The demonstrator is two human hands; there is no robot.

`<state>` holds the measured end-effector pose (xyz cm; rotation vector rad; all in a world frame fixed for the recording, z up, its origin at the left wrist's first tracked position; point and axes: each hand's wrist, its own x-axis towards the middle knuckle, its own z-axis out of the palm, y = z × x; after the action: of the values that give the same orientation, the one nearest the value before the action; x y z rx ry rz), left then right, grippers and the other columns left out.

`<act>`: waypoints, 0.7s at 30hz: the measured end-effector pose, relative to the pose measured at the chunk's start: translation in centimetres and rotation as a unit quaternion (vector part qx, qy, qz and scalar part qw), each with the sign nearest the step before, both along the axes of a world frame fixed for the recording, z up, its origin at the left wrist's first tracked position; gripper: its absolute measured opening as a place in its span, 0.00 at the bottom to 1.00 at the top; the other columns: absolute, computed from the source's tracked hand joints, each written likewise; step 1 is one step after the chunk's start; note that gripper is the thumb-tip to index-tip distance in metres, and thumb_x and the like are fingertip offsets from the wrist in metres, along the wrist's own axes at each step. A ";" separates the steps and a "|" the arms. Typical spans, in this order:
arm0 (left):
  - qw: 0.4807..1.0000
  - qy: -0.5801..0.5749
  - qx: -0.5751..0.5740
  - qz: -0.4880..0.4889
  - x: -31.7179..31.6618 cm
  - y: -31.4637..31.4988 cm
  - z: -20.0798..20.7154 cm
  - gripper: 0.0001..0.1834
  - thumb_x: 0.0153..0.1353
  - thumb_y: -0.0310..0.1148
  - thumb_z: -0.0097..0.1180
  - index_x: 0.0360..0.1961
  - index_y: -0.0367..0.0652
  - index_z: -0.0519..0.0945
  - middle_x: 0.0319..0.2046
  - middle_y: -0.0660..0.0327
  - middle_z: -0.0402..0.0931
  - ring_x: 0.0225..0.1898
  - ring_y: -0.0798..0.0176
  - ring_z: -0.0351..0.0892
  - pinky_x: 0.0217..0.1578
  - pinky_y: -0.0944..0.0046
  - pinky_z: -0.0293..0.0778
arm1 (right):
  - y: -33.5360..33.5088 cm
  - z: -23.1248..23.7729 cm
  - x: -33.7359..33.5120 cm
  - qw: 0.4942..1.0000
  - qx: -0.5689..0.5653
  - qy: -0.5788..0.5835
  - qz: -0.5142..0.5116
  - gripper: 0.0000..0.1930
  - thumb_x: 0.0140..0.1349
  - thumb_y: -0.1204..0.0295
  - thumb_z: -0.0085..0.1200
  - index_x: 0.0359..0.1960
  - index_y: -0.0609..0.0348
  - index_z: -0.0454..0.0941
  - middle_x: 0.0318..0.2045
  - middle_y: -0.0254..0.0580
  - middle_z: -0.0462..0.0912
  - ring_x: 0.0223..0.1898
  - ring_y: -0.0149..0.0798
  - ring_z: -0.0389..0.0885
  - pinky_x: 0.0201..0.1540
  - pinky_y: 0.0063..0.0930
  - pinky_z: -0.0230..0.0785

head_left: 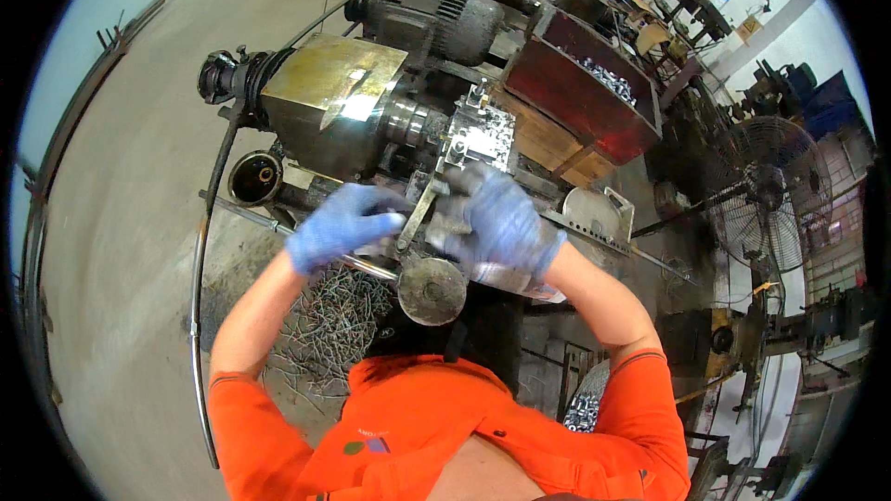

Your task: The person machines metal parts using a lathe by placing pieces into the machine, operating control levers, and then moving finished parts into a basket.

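Metal lever (415,220) slanting between left hand (342,224) and right hand (506,220), with snagging the likeliest trouble.
It sits in front of the bright metal block (483,136), near the spindle (406,121); the left hand is half open, thumb toward the lever, and the right is loosely bent and blurred, so I cannot tell what either grips. Were the spindle turning, loose glove fabric could catch and drag fingers in; a slick, oily surface might make a grip slip, and the scrap heap (336,314) below could scratch bare forearms.
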<state>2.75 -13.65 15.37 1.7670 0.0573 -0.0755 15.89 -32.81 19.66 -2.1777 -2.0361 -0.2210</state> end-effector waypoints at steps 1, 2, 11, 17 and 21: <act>0.997 -0.035 0.045 0.045 -1.6 1.1 0.7 0.21 0.55 0.40 0.52 0.43 0.34 0.77 0.30 0.59 0.77 0.31 0.70 0.74 0.35 0.68 0.72 | 1.2 -0.1 0.7 0.999 -0.028 0.013 -0.039 0.19 0.50 0.52 0.55 0.33 0.55 0.81 0.41 0.49 0.75 0.44 0.50 0.71 0.47 0.41 0.66; 0.994 0.004 0.074 0.084 -3.1 2.8 1.0 0.23 0.55 0.42 0.53 0.45 0.34 0.77 0.32 0.58 0.78 0.32 0.70 0.75 0.36 0.68 0.72 | 2.0 0.1 1.4 0.995 -0.056 0.024 -0.085 0.19 0.51 0.52 0.56 0.36 0.54 0.81 0.44 0.50 0.75 0.46 0.53 0.71 0.48 0.43 0.66; 0.730 0.195 0.533 0.382 -19.5 13.1 -2.8 0.23 0.55 0.45 0.55 0.49 0.43 0.75 0.34 0.49 0.79 0.35 0.49 0.79 0.40 0.55 0.73 | 8.4 -5.0 9.1 0.977 -0.148 0.023 -0.152 0.26 0.50 0.46 0.51 0.29 0.61 0.82 0.31 0.54 0.80 0.38 0.52 0.78 0.44 0.41 0.69; 0.781 0.198 0.403 0.435 -22.5 12.9 -10.8 0.25 0.55 0.47 0.55 0.48 0.40 0.75 0.34 0.47 0.79 0.38 0.46 0.78 0.40 0.52 0.72 | 9.0 -5.1 9.2 0.983 -0.103 0.061 -0.139 0.25 0.49 0.48 0.54 0.27 0.62 0.81 0.24 0.54 0.78 0.29 0.53 0.77 0.39 0.40 0.70; 0.775 0.222 0.404 0.432 -20.6 12.3 -9.6 0.26 0.55 0.48 0.55 0.48 0.39 0.75 0.36 0.44 0.77 0.40 0.44 0.77 0.40 0.53 0.71 | 8.5 -6.1 9.9 0.988 -0.066 0.070 -0.125 0.22 0.50 0.50 0.54 0.27 0.60 0.82 0.21 0.53 0.78 0.26 0.53 0.77 0.37 0.39 0.70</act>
<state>-17.82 -1.31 5.81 2.3536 1.4272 0.2451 25.84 -24.29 13.53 -2.4497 -1.7481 0.0402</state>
